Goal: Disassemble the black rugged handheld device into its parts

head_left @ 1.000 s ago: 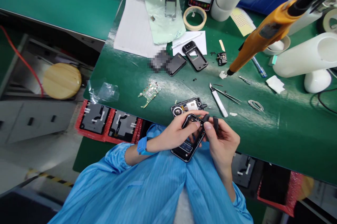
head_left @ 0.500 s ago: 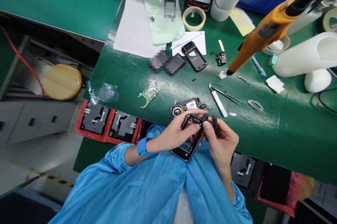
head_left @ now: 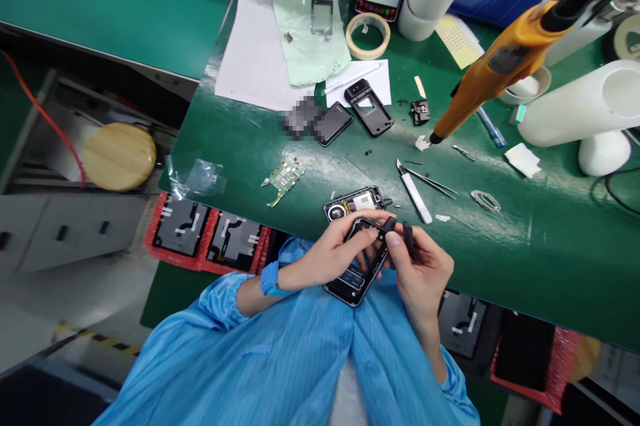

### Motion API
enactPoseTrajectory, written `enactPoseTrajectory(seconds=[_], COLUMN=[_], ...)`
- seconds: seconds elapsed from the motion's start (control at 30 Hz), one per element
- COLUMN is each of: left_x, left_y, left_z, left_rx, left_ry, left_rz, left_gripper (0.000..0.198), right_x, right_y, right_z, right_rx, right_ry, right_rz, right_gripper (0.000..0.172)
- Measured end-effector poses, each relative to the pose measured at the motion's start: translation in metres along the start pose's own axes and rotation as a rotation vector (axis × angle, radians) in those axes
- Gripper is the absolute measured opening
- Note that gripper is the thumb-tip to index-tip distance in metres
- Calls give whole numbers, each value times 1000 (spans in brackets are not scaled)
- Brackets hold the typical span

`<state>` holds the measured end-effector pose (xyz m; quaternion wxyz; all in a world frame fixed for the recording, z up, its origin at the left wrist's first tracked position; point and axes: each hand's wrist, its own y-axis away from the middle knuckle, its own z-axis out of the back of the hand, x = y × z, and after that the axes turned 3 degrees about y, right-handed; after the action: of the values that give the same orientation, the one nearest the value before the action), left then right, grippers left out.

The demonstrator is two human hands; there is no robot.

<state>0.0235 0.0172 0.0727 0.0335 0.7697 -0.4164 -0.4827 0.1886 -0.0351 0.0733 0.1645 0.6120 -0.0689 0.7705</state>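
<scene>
My left hand [head_left: 327, 254] is closed around a black phone housing [head_left: 344, 291], held tilted over my lap at the table's front edge. Its thumb lies across the upper opening, and the fingers show behind the housing. At the housing's top right corner a short black stub sticks up. My right hand [head_left: 426, 261] is closed at that corner, its thumb tip against the stub and a small black strip [head_left: 409, 238] between its fingers. What the strip is, I cannot make out. Just beyond my left hand lies an opened device half [head_left: 363, 201] with a round speaker-like part.
A green circuit board [head_left: 285, 176] lies to the left. A white-handled knife [head_left: 416, 196] and tweezers [head_left: 437, 185] are on the right, under a hanging orange electric screwdriver [head_left: 483, 76]. Farther back are a black phone shell [head_left: 370, 109] and a tape roll [head_left: 368, 51].
My left thumb has shifted slightly up the housing, and more of its opening shows. Both hands otherwise stay in place, still holding the same parts.
</scene>
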Motion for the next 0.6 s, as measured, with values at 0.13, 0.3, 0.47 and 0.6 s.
enactPoseTrajectory(seconds=[0.13, 0.3, 0.47, 0.6], left_x=[1, 0, -3, -2], left_y=[-1, -1, 4, 12], left_z=[1, 1, 2, 6], left_rx=[4, 11, 34, 30], left_ry=[5, 8, -31, -148], left_rz=[-3, -9, 29, -58], left_gripper=[60, 58, 61, 72], right_x=[0, -2, -4, -4], right_y=[0, -1, 0, -2], right_z=[0, 1, 0, -2], right_rx=[-3, -8, -30, -95], right_ry=[-7, 12, 68, 94], right_rz=[13, 15, 12, 50], right_gripper=[13, 15, 27, 27])
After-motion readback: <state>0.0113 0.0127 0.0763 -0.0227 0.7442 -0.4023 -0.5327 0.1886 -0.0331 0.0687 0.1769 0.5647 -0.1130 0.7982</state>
